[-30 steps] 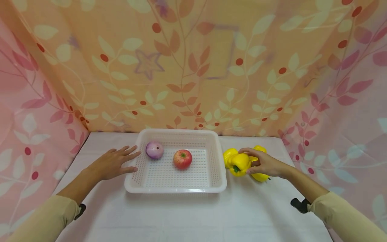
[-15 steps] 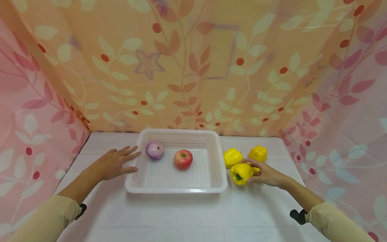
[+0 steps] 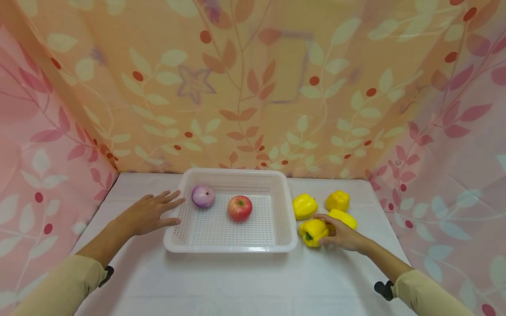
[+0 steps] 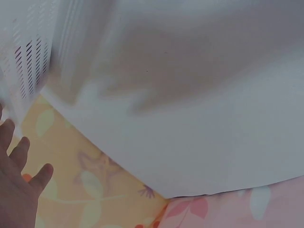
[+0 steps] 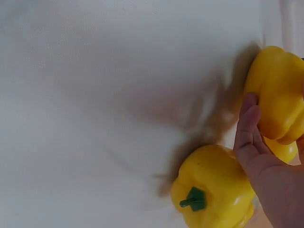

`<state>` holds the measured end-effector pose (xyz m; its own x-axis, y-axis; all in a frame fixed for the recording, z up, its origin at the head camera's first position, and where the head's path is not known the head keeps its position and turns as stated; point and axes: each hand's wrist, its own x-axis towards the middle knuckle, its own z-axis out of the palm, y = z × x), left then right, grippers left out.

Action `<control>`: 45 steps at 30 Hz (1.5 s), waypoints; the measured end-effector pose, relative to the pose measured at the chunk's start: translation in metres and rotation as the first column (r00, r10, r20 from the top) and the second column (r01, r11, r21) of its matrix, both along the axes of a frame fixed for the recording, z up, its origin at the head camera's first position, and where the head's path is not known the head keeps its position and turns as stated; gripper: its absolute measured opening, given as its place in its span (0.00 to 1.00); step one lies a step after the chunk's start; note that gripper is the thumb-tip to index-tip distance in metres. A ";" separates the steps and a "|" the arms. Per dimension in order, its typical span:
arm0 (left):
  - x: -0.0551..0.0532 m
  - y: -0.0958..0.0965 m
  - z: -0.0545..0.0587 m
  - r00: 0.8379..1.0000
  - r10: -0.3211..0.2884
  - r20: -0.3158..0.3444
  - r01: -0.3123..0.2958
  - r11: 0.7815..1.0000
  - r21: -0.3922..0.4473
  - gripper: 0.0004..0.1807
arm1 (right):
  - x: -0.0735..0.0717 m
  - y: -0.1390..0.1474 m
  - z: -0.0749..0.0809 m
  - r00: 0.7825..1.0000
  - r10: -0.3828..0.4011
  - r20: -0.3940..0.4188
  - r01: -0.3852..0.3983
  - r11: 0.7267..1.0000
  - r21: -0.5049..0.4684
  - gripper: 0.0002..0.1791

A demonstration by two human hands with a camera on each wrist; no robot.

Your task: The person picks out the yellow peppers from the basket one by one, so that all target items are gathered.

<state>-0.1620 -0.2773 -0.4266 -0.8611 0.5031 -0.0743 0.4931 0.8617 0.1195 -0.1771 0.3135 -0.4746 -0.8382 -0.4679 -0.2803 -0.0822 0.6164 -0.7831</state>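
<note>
My right hand [image 3: 341,235] grips a yellow bell pepper [image 3: 312,232] from its right side, fingers behind it and thumb in front. Its green stem faces the front, and the pepper sits just off the basket's front right corner. In the right wrist view, the fingers curve along the gripped pepper [image 5: 273,95], and a second pepper [image 5: 216,183] with a green stem lies close by. My left hand [image 3: 152,213] is spread flat with straight fingers, its fingertips right at the left rim of the white plastic basket [image 3: 229,249].
A purple onion [image 3: 203,196] and a red apple [image 3: 240,208] lie inside the basket. Behind the right hand are more yellow peppers: one beside the basket [image 3: 305,206], one at the back [image 3: 337,201] and one partly hidden by the hand [image 3: 345,217]. Floral cloth [image 3: 237,87] encloses the white table.
My right hand has brought the gripped pepper toward the table's front, away from the others, uncovering the pepper beside the basket. My left hand has stayed in place.
</note>
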 end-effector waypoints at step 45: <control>-0.019 -0.017 0.032 0.983 0.111 -0.147 -0.111 0.994 0.012 0.38 | -0.030 0.044 0.098 0.987 0.041 -0.156 0.019 0.931 0.364 0.44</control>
